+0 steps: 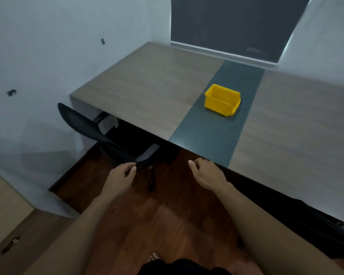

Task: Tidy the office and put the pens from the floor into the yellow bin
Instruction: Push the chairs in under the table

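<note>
One yellow bin (222, 100) stands on the dark green strip that runs across the middle of the one long wooden desk (143, 90), its open top showing nothing inside from this angle. One black mesh chair (99, 133) is pushed partly under the desk's left end, and one light cabinet (6, 215) with a metal handle sits at the lower left. No pens can be made out on the visible stretch of reddish wooden floor (167, 215). Two bare hands reach forward over that floor. The left hand (121, 176) is loosely curled with fingers half bent, holding nothing, just beside the chair's seat edge; whether it touches the seat is unclear. The right hand (206, 173) is also relaxed and part-open, empty, hovering close to the desk's front edge, well short of the bin.
</note>
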Demonstrator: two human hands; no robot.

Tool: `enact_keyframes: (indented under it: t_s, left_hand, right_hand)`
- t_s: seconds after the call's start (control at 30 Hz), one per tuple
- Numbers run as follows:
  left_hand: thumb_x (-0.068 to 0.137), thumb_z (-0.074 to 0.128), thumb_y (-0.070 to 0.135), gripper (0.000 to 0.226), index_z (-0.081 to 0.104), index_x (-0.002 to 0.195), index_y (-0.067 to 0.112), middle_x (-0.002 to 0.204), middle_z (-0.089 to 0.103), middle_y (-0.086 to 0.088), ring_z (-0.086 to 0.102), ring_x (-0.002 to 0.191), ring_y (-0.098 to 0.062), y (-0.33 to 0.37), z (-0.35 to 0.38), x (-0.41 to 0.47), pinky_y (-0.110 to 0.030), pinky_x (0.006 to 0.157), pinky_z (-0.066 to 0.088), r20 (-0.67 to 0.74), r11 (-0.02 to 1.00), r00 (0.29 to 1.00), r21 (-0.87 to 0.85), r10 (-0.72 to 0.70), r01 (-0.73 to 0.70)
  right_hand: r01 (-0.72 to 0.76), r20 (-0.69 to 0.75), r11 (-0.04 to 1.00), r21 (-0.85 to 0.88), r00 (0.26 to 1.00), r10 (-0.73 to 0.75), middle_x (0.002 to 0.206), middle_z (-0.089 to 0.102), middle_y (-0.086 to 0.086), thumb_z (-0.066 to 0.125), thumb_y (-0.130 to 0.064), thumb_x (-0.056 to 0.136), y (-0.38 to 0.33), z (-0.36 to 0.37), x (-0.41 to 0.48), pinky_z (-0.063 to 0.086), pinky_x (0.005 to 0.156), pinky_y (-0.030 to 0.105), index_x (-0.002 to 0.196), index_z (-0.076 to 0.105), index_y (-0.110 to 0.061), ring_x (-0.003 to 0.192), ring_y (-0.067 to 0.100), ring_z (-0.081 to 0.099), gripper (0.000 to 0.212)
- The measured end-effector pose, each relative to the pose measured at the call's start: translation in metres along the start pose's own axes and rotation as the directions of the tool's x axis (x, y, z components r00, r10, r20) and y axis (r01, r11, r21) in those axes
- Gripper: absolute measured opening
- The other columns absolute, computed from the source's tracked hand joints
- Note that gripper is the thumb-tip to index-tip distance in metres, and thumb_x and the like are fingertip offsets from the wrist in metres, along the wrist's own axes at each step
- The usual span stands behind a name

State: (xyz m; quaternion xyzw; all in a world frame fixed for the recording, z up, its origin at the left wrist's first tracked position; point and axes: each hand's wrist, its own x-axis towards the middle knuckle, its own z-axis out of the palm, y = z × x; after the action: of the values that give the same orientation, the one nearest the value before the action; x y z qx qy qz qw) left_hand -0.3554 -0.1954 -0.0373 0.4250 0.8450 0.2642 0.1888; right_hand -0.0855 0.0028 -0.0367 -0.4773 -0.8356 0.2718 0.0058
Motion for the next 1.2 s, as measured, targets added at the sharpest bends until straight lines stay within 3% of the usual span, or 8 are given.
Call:
enact_keyframes:
  t_s: [0.5,0.7,0.8,0.97,1.2]
  left_hand:
    - [0.112,0.05,0.036,0.035,0.069,0.138,0.023,0.135,0.07,0.002,0.061,0.114,-0.009,-0.149,-0.116,0.03,-0.025,0.092,0.045,-0.108,0.989,0.984,-0.049,-0.142,0.137]
    - [0.112,0.051,0.035,0.03,0.072,0.132,0.028,0.132,0.068,0.008,0.057,0.113,-0.003,-0.18,-0.142,0.065,-0.008,0.086,0.036,-0.156,0.984,0.972,-0.038,-0.177,0.173]
    - [0.111,0.052,0.035,0.024,0.071,0.126,0.035,0.13,0.071,0.007,0.06,0.109,-0.006,-0.195,-0.157,0.086,-0.016,0.088,0.041,-0.164,0.98,0.966,-0.034,-0.201,0.198]
    - [0.111,0.051,0.035,0.031,0.071,0.134,0.028,0.132,0.069,0.005,0.061,0.114,-0.009,-0.213,-0.181,0.132,-0.029,0.097,0.047,-0.192,0.977,0.958,-0.055,-0.215,0.208]
    - [0.112,0.048,0.037,0.035,0.067,0.14,0.025,0.148,0.057,0.005,0.052,0.139,-0.014,-0.239,-0.185,0.209,-0.044,0.117,0.047,-0.164,0.996,0.983,-0.04,-0.086,0.081]
  right_hand:
    - [0.243,0.104,0.968,-0.066,0.966,-0.235,0.121,0.069,0.004,0.023,-0.071,0.108,-0.184,0.075,0.096,0.058,0.093,0.051,0.135,0.061,-0.018,0.11,0.025,0.065,0.07]
    - [0.305,0.134,0.952,-0.006,0.944,-0.301,0.121,0.069,0.004,0.025,-0.07,0.109,-0.239,0.089,0.161,0.058,0.093,0.052,0.137,0.061,-0.017,0.111,0.026,0.065,0.069]
    - [0.31,0.165,0.951,0.016,0.937,-0.308,0.123,0.068,0.005,0.026,-0.07,0.109,-0.267,0.097,0.19,0.058,0.093,0.051,0.136,0.061,-0.017,0.111,0.026,0.065,0.068]
    - [0.316,0.19,0.946,0.07,0.927,-0.324,0.124,0.07,0.003,0.025,-0.071,0.108,-0.306,0.112,0.231,0.058,0.092,0.049,0.136,0.062,-0.018,0.11,0.024,0.067,0.07]
    - [0.238,0.21,0.964,0.114,0.943,-0.258,0.115,0.069,0.001,0.026,-0.07,0.109,-0.338,0.148,0.252,0.058,0.087,0.047,0.129,0.063,-0.02,0.102,0.023,0.067,0.066]
